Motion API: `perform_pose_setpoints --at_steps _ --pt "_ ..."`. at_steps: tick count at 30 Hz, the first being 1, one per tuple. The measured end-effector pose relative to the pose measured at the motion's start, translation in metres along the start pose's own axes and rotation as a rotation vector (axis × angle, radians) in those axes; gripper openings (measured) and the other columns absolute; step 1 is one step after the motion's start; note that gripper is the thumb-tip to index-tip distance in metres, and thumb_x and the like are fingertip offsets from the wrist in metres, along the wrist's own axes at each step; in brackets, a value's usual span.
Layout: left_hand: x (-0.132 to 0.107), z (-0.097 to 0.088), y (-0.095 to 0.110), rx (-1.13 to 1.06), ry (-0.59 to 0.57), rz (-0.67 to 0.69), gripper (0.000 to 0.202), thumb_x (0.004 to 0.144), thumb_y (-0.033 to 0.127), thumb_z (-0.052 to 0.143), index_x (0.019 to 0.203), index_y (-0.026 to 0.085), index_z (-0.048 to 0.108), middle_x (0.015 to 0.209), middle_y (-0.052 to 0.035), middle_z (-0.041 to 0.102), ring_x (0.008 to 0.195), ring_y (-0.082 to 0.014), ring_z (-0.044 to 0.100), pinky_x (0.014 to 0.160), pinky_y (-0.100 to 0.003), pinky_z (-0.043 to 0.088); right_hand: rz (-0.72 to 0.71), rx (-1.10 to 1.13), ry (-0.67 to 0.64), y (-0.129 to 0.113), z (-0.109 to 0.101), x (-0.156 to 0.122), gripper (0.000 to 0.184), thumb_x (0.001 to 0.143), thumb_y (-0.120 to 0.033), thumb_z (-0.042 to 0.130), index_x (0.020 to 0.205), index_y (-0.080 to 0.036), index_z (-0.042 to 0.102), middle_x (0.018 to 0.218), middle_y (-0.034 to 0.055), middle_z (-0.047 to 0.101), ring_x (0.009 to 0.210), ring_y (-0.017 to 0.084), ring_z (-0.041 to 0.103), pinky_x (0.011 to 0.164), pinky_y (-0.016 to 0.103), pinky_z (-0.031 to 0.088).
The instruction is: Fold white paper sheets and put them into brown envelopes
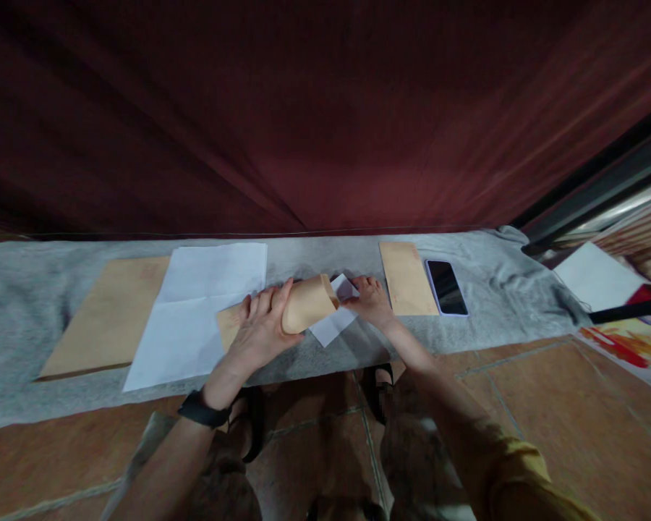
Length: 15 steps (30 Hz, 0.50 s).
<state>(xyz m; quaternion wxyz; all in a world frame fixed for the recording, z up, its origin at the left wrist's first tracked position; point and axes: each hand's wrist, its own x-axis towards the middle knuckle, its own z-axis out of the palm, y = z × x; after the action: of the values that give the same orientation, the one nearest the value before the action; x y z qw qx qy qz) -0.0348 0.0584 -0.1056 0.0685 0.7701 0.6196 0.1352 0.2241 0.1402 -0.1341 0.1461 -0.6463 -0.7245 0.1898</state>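
My left hand [263,325] is closed round a brown paper envelope [307,304], which bows so that its right end gapes. Part of the envelope sticks out to the left behind the hand. At that gaping end lies a folded white paper [330,329], and my right hand [372,300] pinches its right side with the fingertips. Whether the paper's left edge is inside the envelope cannot be told, as the envelope's lip covers it.
White sheets [206,304] and a stack of larger brown envelopes [113,311] lie to the left on the grey cloth [488,289]. On the right are another brown envelope [409,278] and a phone [448,288]. A dark red curtain [325,123] hangs behind.
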Motion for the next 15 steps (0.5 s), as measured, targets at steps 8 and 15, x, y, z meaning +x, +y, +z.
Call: perform_pose_setpoints --at_steps 8,15 --pt "0.001 -0.002 -0.003 -0.003 -0.007 -0.026 0.114 0.073 0.043 0.079 0.162 0.026 0.009 0.140 -0.0142 0.050 0.134 -0.0367 0.043 0.117 -0.060 0.026 -0.017 0.107 -0.063 0.011 -0.005 0.005 0.013 0.079 -0.030 0.069 0.088 -0.021 0.066 0.100 0.0077 0.063 0.095 0.024 0.059 0.086 0.034 0.046" --pt "0.002 0.004 -0.007 0.025 -0.013 -0.020 0.116 0.072 0.046 0.078 0.162 0.026 0.008 0.141 -0.0151 0.048 0.135 -0.0374 0.043 0.117 -0.062 0.024 0.020 0.325 -0.097 0.038 -0.024 0.020 0.006 0.077 -0.026 0.060 0.075 -0.024 0.056 0.070 -0.0014 0.059 0.071 0.018 0.055 0.066 0.029 0.041"
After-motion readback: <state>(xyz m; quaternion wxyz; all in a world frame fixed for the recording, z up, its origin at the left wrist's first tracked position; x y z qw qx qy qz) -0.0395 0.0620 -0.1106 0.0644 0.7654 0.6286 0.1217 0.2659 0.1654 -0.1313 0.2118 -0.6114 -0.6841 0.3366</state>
